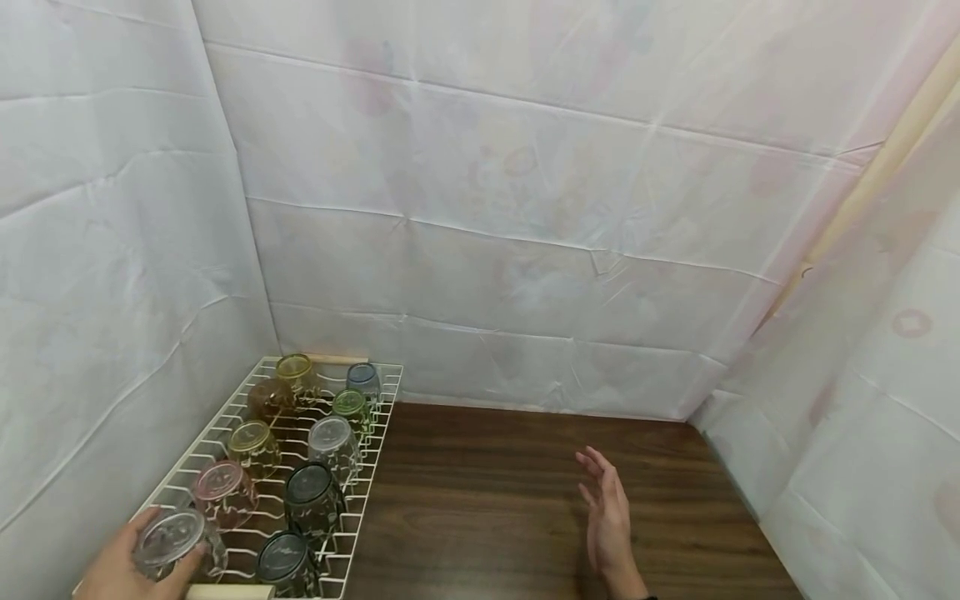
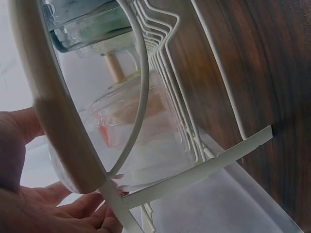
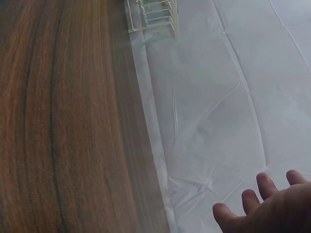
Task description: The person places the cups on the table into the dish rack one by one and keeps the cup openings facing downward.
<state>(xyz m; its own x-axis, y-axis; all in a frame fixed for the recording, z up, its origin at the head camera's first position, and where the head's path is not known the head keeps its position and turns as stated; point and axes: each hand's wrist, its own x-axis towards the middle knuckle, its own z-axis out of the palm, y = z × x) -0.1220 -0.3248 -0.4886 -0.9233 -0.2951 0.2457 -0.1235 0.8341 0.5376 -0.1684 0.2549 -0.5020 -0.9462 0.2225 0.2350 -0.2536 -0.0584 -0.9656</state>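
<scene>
At the near left corner of a white wire rack (image 1: 368, 500), my left hand (image 1: 123, 571) grips a clear glass cup (image 1: 171, 537), thumb and fingers on opposite sides. The cup stands upside down. In the left wrist view, the rack's wooden handle (image 2: 56, 102) partly covers the left hand (image 2: 58, 204) and the glass. My right hand (image 1: 609, 529) is held over the brown table (image 1: 480, 508), fingers extended and holding nothing. Beside the gripped cup are a pink glass (image 1: 225, 492) and a dark grey glass (image 1: 285, 558), both upside down.
Two rows of upturned glasses fill the rack, among them a black one (image 1: 311, 492), a green one (image 1: 351, 404), a blue one (image 1: 363, 377) and an amber one (image 1: 270, 398). White sheeting (image 1: 487, 250) walls the table at left, back and right.
</scene>
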